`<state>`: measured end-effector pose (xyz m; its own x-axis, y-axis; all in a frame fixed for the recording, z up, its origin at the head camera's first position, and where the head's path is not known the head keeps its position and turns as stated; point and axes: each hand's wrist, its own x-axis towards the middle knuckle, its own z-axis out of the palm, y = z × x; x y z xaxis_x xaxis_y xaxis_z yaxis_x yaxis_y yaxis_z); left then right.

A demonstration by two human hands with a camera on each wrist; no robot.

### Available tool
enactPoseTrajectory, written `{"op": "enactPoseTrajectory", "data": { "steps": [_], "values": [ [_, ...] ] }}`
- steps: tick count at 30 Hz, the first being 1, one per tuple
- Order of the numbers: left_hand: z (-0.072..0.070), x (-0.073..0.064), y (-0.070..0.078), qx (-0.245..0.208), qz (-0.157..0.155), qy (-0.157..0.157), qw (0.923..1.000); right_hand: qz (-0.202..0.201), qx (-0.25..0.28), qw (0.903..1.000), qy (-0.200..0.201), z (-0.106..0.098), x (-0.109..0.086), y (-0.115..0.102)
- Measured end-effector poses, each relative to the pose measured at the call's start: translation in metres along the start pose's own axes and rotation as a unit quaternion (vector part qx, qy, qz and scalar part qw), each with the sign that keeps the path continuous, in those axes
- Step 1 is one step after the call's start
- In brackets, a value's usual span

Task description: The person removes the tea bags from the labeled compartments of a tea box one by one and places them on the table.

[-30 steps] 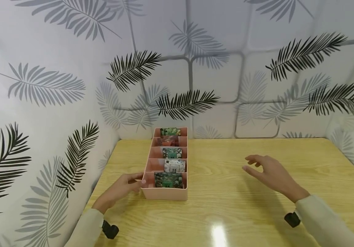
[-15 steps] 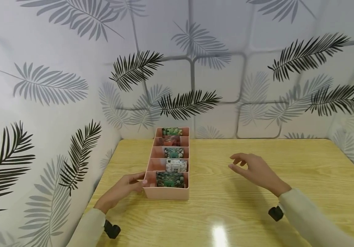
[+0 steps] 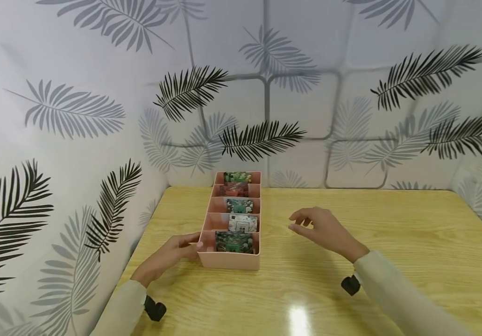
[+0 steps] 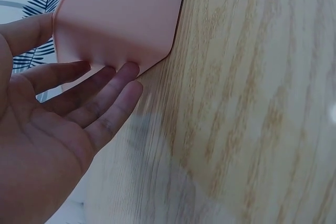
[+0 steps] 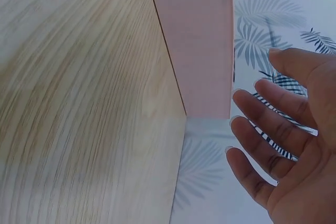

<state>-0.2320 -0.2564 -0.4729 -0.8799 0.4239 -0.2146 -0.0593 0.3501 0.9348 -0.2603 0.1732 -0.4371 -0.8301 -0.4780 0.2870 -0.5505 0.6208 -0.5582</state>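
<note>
A long pink divided storage box (image 3: 230, 261) stands on the table, a printed flat packet in each compartment. Nearest is a dark green packet (image 3: 234, 242), then a white one (image 3: 243, 223). My left hand (image 3: 169, 254) holds the box's near left corner, thumb at the rim and fingers against the outer wall. In the left wrist view its fingertips (image 4: 131, 70) touch the pink wall. My right hand (image 3: 322, 228) hovers to the right of the box, apart from it, fingers loosely bent with nothing in them. The right wrist view shows this hand beside the box's long side (image 5: 199, 51).
The light wood table (image 3: 375, 224) runs right of the box to the patterned back wall (image 3: 308, 112). A side wall (image 3: 77, 154) with leaf prints stands close on the left. Farther compartments hold a green-and-white packet (image 3: 239, 206), a red one (image 3: 234, 189) and a green one (image 3: 237, 177).
My right hand has moved left across the table, closer to the box. My left hand stays at the box's corner. The whole view has shifted slightly.
</note>
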Motion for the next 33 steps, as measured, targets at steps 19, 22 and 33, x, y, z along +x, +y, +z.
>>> {"op": "enactPoseTrajectory", "data": {
  "steps": [19,22,33],
  "values": [
    [0.000,0.004,-0.003,-0.004,-0.003,-0.003,1.0000,-0.040,0.036,0.9977,-0.042,0.039,0.036,-0.047],
    [0.000,0.004,-0.003,-0.005,-0.001,-0.003,1.0000,-0.049,0.040,0.9967,-0.051,0.044,0.039,-0.053],
    [-0.002,0.001,-0.003,0.002,0.002,-0.009,1.0000,-0.128,0.009,0.9897,-0.063,0.064,0.047,-0.067]
  ]
}}
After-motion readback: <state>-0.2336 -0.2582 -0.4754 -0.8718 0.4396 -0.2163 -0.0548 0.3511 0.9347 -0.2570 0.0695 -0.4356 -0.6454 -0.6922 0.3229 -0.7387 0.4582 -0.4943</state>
